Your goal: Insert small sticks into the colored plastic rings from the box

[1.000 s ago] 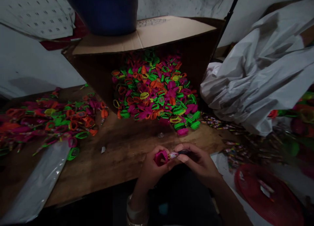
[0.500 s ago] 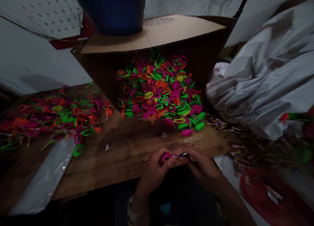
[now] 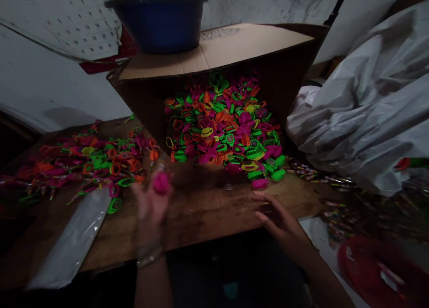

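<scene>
My left hand (image 3: 150, 203), blurred by motion, is over the wooden table with a pink toy watch (image 3: 161, 183) between its fingers. Just beyond it lies a loose pile of toy watches (image 3: 97, 158) in green, pink, orange and yellow, some with thin wrapped sticks attached. My right hand (image 3: 283, 223) holds nothing; its thumb and fingers are apart above the table's front edge. Closest to its fingertips is another pink toy watch (image 3: 259, 184), at the foot of the heap of toy watches (image 3: 221, 125) spilling from a cardboard box (image 3: 254, 42).
A blue basin (image 3: 161, 27) rests on the box. A clear plastic bag (image 3: 72, 241) lies at the left front of the table (image 3: 197, 210). White sacking (image 3: 365, 102) bulges at the right, above thin wrapped sticks (image 3: 335, 178) and a red round lid (image 3: 368, 268).
My hands were together at the table's front edge around the pink toy watch. The left has carried it leftward toward the pile; the right has opened and moved slightly right.
</scene>
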Action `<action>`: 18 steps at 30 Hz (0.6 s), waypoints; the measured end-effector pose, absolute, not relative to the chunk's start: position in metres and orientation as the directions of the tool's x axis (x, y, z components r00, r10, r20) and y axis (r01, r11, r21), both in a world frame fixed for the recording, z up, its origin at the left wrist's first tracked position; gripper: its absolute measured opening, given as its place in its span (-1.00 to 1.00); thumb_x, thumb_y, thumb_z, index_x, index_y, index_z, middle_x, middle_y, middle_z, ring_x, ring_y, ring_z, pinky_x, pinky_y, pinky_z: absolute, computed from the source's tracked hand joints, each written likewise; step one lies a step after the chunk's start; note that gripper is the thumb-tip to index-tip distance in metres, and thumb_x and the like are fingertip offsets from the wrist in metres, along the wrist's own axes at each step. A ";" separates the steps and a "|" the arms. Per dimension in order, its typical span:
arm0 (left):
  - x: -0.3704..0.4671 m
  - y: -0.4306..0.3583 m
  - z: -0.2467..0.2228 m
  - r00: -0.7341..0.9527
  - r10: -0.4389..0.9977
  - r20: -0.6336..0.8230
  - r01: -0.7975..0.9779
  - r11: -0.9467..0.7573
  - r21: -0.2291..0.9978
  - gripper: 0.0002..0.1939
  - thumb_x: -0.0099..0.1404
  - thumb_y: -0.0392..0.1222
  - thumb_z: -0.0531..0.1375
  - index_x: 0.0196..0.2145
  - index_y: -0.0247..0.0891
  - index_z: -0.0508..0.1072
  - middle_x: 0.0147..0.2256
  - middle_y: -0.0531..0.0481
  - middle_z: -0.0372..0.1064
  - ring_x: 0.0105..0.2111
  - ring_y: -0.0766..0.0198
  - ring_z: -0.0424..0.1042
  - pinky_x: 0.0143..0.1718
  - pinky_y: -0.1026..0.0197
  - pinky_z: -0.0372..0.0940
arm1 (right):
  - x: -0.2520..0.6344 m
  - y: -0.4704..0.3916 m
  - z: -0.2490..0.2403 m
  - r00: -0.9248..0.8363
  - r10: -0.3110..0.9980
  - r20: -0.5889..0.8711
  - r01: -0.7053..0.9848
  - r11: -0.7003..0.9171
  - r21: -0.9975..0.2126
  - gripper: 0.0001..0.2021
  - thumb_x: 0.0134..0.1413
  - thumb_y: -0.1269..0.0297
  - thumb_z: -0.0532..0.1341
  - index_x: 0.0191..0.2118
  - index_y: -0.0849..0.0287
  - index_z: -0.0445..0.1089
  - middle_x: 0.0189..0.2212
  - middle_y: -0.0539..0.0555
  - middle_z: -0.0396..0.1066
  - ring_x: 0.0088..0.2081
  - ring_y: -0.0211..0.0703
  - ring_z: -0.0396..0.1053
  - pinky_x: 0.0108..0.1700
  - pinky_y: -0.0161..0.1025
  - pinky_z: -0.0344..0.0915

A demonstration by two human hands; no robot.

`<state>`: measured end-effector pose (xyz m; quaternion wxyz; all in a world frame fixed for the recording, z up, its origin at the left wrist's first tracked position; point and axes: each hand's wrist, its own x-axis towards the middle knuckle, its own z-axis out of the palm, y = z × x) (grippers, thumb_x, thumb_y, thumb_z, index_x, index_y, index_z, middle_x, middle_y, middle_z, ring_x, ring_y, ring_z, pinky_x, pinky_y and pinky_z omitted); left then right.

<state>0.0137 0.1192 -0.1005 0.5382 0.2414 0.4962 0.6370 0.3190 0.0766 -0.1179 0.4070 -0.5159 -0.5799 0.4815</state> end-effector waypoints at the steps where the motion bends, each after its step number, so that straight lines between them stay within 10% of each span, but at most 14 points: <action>1: -0.004 0.125 -0.094 -0.429 0.884 -0.184 -0.487 -0.055 0.872 -0.32 0.09 0.46 0.03 -0.08 -0.12 0.34 -0.12 -0.12 0.38 -0.05 0.11 0.36 -0.10 0.08 0.35 | 0.322 0.077 -0.119 -0.113 0.993 -0.038 0.210 -0.014 -0.978 -0.63 0.14 0.13 0.16 0.07 0.04 0.28 0.08 0.11 0.34 -0.11 -0.15 0.40 -0.13 -0.25 0.40; 4: -0.030 0.133 -0.084 -0.609 0.751 -0.253 -0.609 -0.239 0.756 -0.45 0.22 0.35 -0.02 -0.07 -0.11 0.31 0.01 -0.16 0.29 0.05 0.05 0.31 0.08 -0.12 0.25 | 0.328 0.078 -0.127 -0.078 0.996 -0.052 0.234 -0.032 -0.972 -0.64 0.11 0.09 0.17 0.02 0.06 0.34 0.02 0.13 0.40 -0.11 -0.11 0.41 -0.10 -0.21 0.40; 9: -0.002 0.137 -0.105 -0.440 0.808 -0.393 -0.565 0.091 0.820 -0.92 0.25 -0.17 0.11 -0.31 -0.18 0.36 -0.25 -0.02 0.39 -0.24 0.22 0.45 -0.07 -0.04 0.39 | 0.333 0.075 -0.135 -0.071 0.996 -0.061 0.290 -0.037 -0.956 -0.64 0.06 0.06 0.18 -0.05 0.08 0.41 -0.08 0.13 0.48 -0.19 -0.08 0.46 -0.14 -0.18 0.42; 18: 0.058 0.198 -0.134 -0.363 0.924 -0.121 0.099 0.168 0.981 -0.68 0.05 -0.32 0.25 -0.18 -0.30 0.45 -0.13 -0.20 0.44 -0.10 0.03 0.44 -0.05 -0.02 0.35 | 0.356 0.069 -0.137 -0.026 0.997 -0.075 0.394 -0.059 -0.917 -0.61 0.04 0.03 0.19 -0.06 0.09 0.45 -0.07 0.14 0.50 -0.06 0.01 0.46 -0.07 -0.15 0.42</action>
